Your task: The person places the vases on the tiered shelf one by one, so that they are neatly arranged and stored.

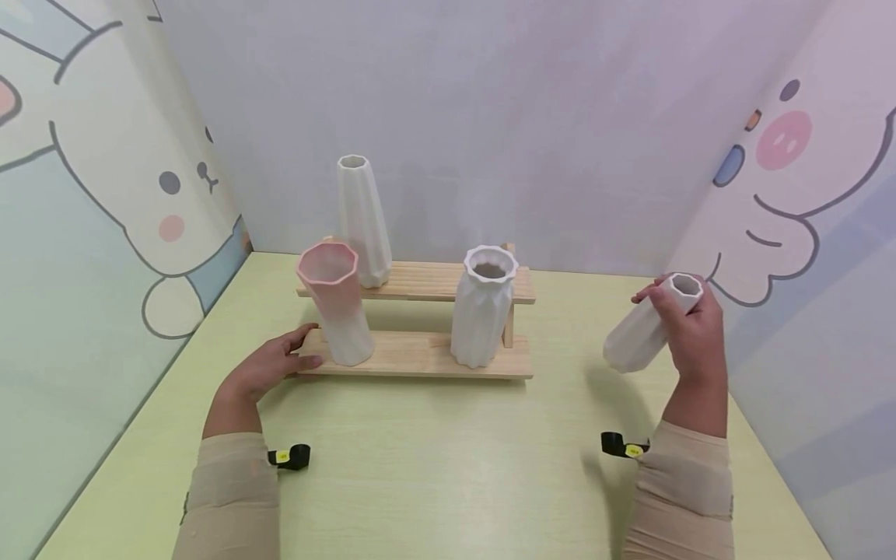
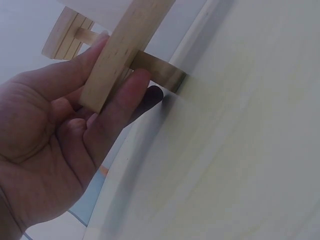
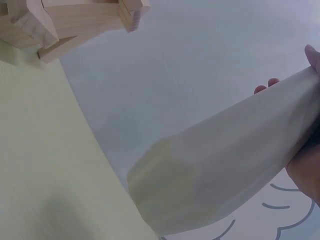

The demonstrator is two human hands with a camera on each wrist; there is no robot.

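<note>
My left hand (image 1: pixel 269 365) grips the left end of the lower board of a two-tier wooden stand (image 1: pixel 420 354); in the left wrist view the fingers (image 2: pixel 117 102) lie on both sides of the board (image 2: pixel 117 60). My right hand (image 1: pixel 698 334) holds a slim white ribbed vase (image 1: pixel 637 338) near its mouth, tilted with its base down to the left, above the table right of the stand. The right wrist view shows that vase's long body (image 3: pixel 220 160). A pink-and-white vase (image 1: pixel 343 311) and a white patterned vase (image 1: pixel 483 311) stand on the lower board.
A tall white vase (image 1: pixel 364 225) stands at the left of the upper board (image 1: pixel 434 280). The pale table (image 1: pixel 448 467) meets a plain back wall (image 1: pixel 448 124). Cartoon-printed side walls (image 1: pixel 105 233) flank it. A black wrist mount (image 1: pixel 290 457) sticks out from each sleeve.
</note>
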